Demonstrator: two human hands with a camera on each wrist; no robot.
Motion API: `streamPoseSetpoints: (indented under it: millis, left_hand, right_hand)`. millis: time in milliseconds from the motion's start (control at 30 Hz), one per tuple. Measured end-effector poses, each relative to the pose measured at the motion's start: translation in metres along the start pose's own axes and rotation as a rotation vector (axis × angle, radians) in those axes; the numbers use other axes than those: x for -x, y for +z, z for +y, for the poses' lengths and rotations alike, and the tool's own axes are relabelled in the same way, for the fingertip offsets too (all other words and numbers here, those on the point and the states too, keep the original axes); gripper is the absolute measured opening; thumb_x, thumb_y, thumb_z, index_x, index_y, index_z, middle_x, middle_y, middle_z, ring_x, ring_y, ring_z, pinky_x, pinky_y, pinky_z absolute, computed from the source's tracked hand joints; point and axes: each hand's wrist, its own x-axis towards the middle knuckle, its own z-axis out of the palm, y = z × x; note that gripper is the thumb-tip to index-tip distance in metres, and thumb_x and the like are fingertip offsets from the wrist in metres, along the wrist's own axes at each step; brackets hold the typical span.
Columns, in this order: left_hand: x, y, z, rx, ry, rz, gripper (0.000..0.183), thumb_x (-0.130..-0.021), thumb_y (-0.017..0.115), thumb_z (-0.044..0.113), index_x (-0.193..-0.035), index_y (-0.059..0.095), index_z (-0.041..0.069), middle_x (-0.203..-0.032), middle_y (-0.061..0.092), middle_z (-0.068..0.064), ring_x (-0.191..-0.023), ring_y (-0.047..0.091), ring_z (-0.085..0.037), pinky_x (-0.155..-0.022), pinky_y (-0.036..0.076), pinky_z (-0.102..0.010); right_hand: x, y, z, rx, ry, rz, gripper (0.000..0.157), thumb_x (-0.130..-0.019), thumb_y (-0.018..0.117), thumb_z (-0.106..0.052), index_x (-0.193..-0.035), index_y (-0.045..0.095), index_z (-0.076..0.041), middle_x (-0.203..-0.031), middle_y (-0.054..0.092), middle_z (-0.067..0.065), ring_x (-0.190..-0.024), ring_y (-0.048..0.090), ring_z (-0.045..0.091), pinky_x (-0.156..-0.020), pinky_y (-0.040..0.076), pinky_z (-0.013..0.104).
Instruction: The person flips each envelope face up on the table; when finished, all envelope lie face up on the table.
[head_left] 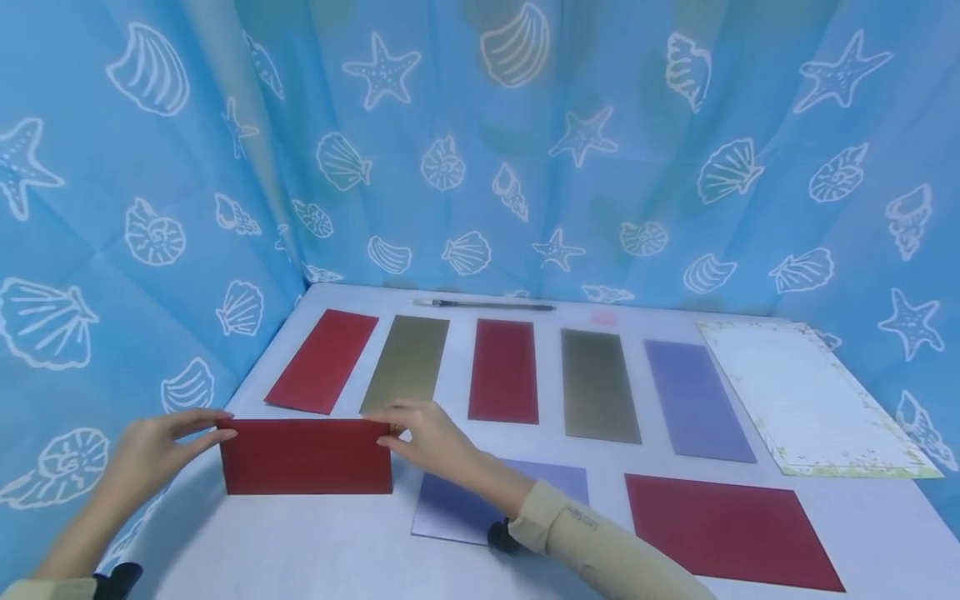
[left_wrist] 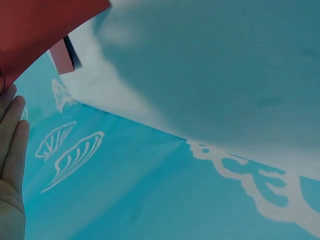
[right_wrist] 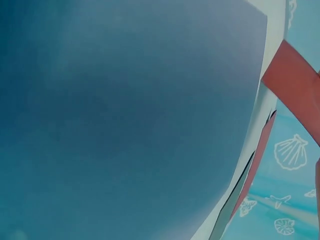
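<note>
A flat red card (head_left: 307, 458), oblong like an envelope, is held upright on its long edge at the front left of the table. The left hand (head_left: 161, 446) pinches its upper left corner between thumb and fingers. At the upper right corner the right hand (head_left: 431, 442) pinches it the same way. The left wrist view has part of the red card (left_wrist: 40, 30) above the left fingers (left_wrist: 15, 145). In the right wrist view the card (right_wrist: 295, 90) shows at the right edge. Below the right forearm lies a lavender card (head_left: 457, 508), partly covered by it.
Behind the hands lie a red card (head_left: 324, 360), a gold one (head_left: 408, 358), another red (head_left: 503, 371), another gold (head_left: 600, 383) and a lavender one (head_left: 699, 400). Another red card (head_left: 738, 529) lies front right, near a leaf-bordered sheet (head_left: 817, 400). A slim brush-like stick (head_left: 487, 305) lies at the back.
</note>
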Motion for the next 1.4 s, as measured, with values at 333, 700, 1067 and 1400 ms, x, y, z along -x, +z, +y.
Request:
streamPoseSetpoints:
  millis: [333,700,1067,1400]
  left_hand:
    - [-0.008,0.009,-0.006,0.011,0.011,-0.075,0.038,-0.075,0.084,0.016,-0.108,0.071,0.003,-0.098,0.071,-0.017,-0.096,0.062,-0.045,-0.067,0.057,-0.05]
    - [-0.013,0.021,-0.015,0.09,-0.059,-0.243,0.039,-0.076,0.083,0.027,-0.107,0.072,0.006,-0.096,0.072,-0.008,-0.097,0.065,-0.039,-0.072,0.057,-0.046]
    - [-0.014,0.035,-0.019,0.091,-0.074,-0.314,0.043,-0.076,0.083,0.029,-0.108,0.071,0.003,-0.099,0.071,-0.01,-0.099,0.064,-0.04,-0.075,0.057,-0.045]
    - [-0.017,0.045,-0.028,0.085,-0.051,-0.329,0.041,-0.075,0.084,0.026,-0.108,0.071,0.004,-0.101,0.071,-0.011,-0.099,0.065,-0.038,-0.074,0.057,-0.041]
  right_hand:
    - [0.0,0.004,0.013,0.033,0.119,-0.058,0.04,-0.084,0.076,-0.014,-0.124,0.067,-0.012,-0.103,0.065,0.0,-0.086,0.062,0.007,-0.07,0.048,0.011]
    - [0.0,0.004,0.023,-0.009,0.204,-0.145,0.037,-0.082,0.079,-0.018,-0.118,0.071,-0.013,-0.104,0.068,-0.003,-0.086,0.061,0.005,-0.071,0.046,0.011]
    - [0.003,0.006,0.028,-0.049,0.255,-0.209,0.033,-0.081,0.079,-0.015,-0.113,0.073,-0.008,-0.103,0.072,-0.002,-0.09,0.066,0.005,-0.079,0.049,0.013]
    - [0.005,0.006,0.025,-0.02,0.236,-0.317,0.034,-0.079,0.079,-0.01,-0.112,0.072,-0.005,-0.102,0.072,0.002,-0.087,0.063,0.006,-0.076,0.046,0.011]
